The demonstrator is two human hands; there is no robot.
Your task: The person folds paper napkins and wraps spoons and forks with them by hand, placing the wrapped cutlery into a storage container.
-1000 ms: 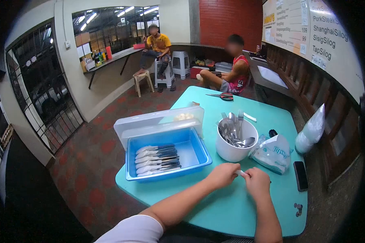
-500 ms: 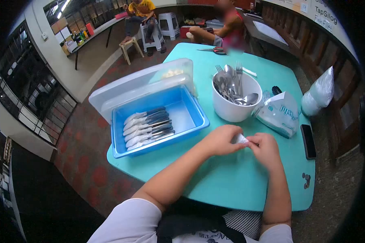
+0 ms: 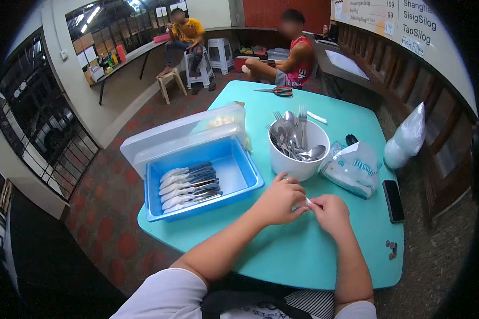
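My left hand (image 3: pixel 280 200) is closed around a small roll of white tissue (image 3: pixel 308 202), mostly hidden by its fingers. From the other side, my right hand (image 3: pixel 331 213) pinches the end of that tissue. Whether cutlery is inside the roll I cannot tell. Just beyond my hands stands a white tub (image 3: pixel 298 169) full of spoons and forks (image 3: pixel 291 130). To the left, a blue plastic box (image 3: pixel 245 183) holds a row of several cutlery sets (image 3: pixel 189 183), their ends wrapped in white tissue. An opened plastic tissue pack (image 3: pixel 352 170) lies right of the tub.
A clear lid (image 3: pixel 183 130) leans behind the box. Scissors (image 3: pixel 282 91) lie at the turquoise table's (image 3: pixel 282 255) far edge. Along its right side are a rolled plastic bag (image 3: pixel 405 138), a phone (image 3: pixel 393 201) and several coins (image 3: pixel 392 249). Two people sit beyond the table.
My head view has tilted up a little, so the table sits lower in it. My left fingers have shifted over the tissue and less of it shows between my hands.
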